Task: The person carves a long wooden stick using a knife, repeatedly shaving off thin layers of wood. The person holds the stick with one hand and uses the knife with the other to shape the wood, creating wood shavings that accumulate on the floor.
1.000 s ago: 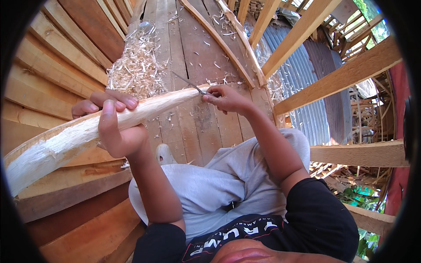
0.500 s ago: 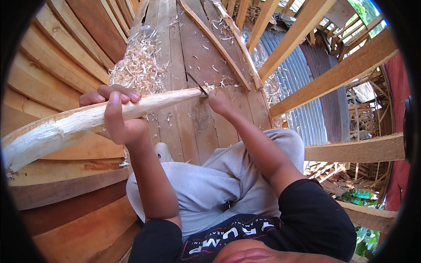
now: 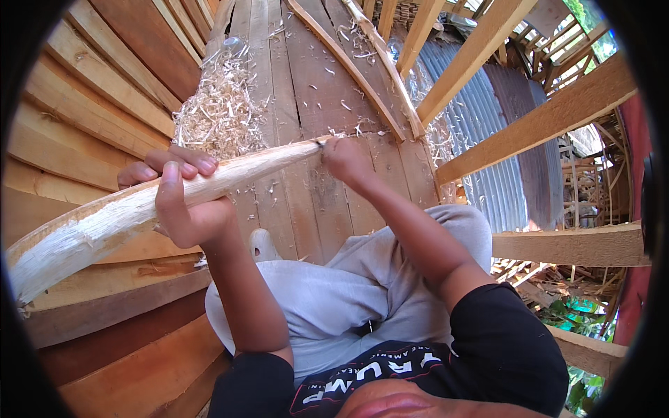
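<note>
A long peeled wooden pole (image 3: 104,230), pale with rough white patches, slants from the left edge up to its narrow tip near the centre. Wrapped round its middle is my left hand (image 3: 188,198), with fingers over the far side and thumb on top. At the thin end my right hand (image 3: 341,159) is closed in a fist around a dark knife (image 3: 320,145). Only a small dark bit of the knife shows beside the fist; its handle is hidden in my fingers.
Curled wood shavings (image 3: 219,104) lie heaped on the plank floor (image 3: 306,202), beside the board wall (image 3: 90,118). Two long wooden strips (image 3: 348,66) lie ahead. On the right stand railing beams (image 3: 536,125), with corrugated metal sheets (image 3: 481,118) beyond. My bent legs (image 3: 327,292) are below.
The dark blade, seen long and slanting past the pole's tip before, now shows only as a short dark bit. My left hand and the pole have shifted slightly left and down.
</note>
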`<action>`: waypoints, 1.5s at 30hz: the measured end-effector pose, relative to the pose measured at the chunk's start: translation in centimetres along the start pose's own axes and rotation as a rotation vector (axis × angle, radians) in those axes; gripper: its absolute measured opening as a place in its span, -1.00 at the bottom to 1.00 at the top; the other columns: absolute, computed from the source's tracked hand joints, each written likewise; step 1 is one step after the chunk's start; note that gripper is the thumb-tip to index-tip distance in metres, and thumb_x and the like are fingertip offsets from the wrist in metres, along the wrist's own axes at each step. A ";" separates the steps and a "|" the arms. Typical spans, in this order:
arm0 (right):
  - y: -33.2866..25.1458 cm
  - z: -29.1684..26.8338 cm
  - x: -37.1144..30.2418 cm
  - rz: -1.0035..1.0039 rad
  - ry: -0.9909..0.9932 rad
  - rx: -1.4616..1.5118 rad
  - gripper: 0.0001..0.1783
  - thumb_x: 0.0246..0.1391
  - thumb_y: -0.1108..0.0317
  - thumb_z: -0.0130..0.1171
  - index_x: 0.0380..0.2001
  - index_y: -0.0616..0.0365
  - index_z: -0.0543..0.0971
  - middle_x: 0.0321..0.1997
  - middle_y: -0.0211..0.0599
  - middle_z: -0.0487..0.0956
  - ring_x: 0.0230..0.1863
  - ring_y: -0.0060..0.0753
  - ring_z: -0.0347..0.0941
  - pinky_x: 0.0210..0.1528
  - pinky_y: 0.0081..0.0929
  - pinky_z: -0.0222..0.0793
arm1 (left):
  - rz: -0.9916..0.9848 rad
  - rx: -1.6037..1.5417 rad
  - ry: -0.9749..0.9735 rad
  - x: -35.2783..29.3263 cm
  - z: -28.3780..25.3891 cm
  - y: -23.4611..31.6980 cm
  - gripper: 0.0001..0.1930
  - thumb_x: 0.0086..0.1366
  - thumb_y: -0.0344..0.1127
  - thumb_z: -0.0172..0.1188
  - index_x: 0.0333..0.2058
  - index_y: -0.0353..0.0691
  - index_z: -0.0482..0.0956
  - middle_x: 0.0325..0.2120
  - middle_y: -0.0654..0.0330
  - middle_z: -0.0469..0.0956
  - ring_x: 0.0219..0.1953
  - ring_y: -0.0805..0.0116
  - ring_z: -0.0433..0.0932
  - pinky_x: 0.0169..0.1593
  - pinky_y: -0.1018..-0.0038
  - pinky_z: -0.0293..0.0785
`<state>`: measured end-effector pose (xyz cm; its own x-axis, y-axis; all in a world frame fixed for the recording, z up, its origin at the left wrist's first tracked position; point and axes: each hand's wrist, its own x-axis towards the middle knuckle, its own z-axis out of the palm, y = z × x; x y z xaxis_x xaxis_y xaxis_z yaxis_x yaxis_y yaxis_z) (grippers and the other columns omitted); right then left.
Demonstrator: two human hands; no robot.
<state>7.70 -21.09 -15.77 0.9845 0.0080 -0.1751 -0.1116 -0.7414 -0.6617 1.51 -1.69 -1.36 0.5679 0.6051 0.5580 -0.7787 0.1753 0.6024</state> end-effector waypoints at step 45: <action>8.0 0.2 4.1 -0.016 0.285 -0.233 -0.74 0.03 0.53 0.10 -0.15 0.21 0.45 -0.11 0.05 0.49 -0.05 0.07 0.48 -0.06 -0.07 0.43 | -0.101 -0.193 -0.239 -1.7 1.8 3.4 -0.72 0.02 -0.52 0.02 -0.30 -0.17 0.16 -0.67 0.17 0.26 -0.67 0.39 0.34 -0.52 0.48 0.44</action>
<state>10.77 -26.83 -21.95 0.9877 -0.1422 0.0655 -0.0947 -0.8759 -0.4731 -1.64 -3.50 0.71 0.6737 0.3811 0.6331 -0.7383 0.3835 0.5548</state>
